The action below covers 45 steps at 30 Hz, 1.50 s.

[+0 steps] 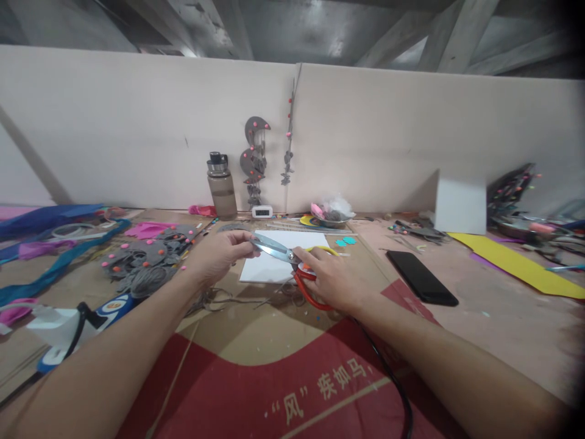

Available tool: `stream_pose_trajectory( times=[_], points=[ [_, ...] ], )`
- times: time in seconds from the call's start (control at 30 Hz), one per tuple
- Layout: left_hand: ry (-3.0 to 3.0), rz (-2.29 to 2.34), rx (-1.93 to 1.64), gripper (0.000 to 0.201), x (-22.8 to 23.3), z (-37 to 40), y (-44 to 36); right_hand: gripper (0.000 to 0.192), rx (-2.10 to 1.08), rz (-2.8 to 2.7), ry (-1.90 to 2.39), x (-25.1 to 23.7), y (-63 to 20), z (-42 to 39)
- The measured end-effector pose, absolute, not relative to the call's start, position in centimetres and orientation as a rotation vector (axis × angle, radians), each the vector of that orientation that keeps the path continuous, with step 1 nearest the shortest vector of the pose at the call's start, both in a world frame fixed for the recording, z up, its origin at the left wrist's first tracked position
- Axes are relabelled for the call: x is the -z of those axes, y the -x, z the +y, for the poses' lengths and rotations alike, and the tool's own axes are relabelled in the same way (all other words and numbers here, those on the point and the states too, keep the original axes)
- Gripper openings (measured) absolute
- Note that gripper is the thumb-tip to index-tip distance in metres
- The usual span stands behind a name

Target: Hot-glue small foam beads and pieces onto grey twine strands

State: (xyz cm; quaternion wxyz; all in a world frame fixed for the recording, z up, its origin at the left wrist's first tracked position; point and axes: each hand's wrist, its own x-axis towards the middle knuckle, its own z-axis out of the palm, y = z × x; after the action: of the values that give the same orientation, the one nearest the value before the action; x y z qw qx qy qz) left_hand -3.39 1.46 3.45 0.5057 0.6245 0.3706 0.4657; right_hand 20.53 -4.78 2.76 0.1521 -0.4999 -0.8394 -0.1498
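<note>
My right hand [331,277] is wrapped round the red handles of a pair of scissors [274,250], whose metal blades point left, close together. At the blade tips, my left hand [235,249] has its thumb and fingers pinched; whatever is between them is too small or hidden to name. Under the blades lies a white sheet [262,268] on the cardboard. Part of a yellow curved thing [326,249] shows behind my right hand. Two small turquoise paper pieces [349,241] lie just beyond it. Grey cord [223,299] trails in front of the sheet.
Grey pieces with pink and orange dots [150,256] are heaped at left, near a white plug [52,326]. A bottle [222,186] and small clock [262,212] stand at the back. A black phone [421,277] and yellow sheet [516,265] lie at right.
</note>
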Motion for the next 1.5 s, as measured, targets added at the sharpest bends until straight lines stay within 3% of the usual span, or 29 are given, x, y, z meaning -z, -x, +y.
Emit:
stream_pose_trajectory(
  times=[0.37, 0.83, 1.5],
  points=[
    [-1.512, 0.877, -1.078, 0.013, -3.5, 1.6, 3.5, 0.045, 0.384, -2.390, 1.408, -2.5, -20.7, -4.8],
    [-1.396, 0.819, -1.157, 0.019, -3.9, 0.8, 3.2, 0.045, -0.586, -1.753, 1.147, -2.4, -19.8, -3.8],
    [-1.272, 0.718, -1.226, 0.009, -3.8, -0.1, 1.6, 0.052, -0.560, -1.780, 1.153, -3.3, -18.9, -5.4]
  ],
)
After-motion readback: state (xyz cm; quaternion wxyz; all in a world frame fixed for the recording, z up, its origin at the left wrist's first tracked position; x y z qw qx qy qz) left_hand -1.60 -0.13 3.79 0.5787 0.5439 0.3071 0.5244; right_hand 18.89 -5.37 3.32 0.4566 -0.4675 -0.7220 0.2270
